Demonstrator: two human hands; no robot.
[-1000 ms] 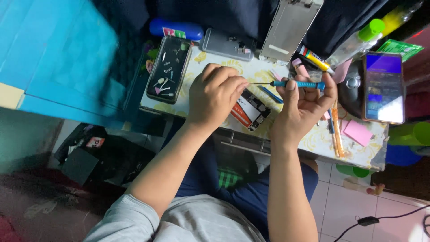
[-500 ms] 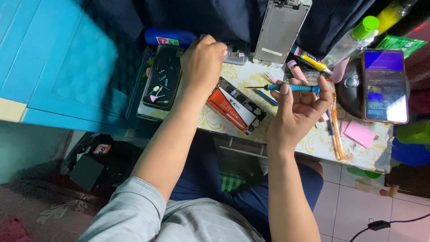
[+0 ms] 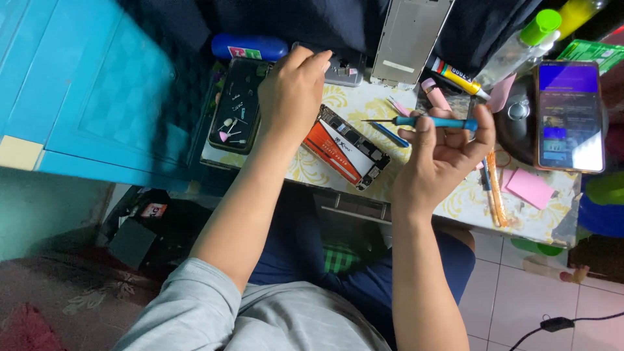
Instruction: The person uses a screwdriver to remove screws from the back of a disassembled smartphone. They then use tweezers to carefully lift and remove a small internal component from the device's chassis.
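A: Risks? Desk (image 3: 312, 172) is cluttered. The opened phone (image 3: 348, 154) lies bare, long axis running from upper left to lower right; a dropped tool could hit its board.

B: Right hand (image 3: 448, 153) pinches the blue screwdriver (image 3: 422, 121), lying level, tip pointing left. Left hand (image 3: 296, 88) reaches, fingers loose and holding nothing, toward the grey part (image 3: 341, 70); its wrist could sweep the parts tray (image 3: 237, 104).
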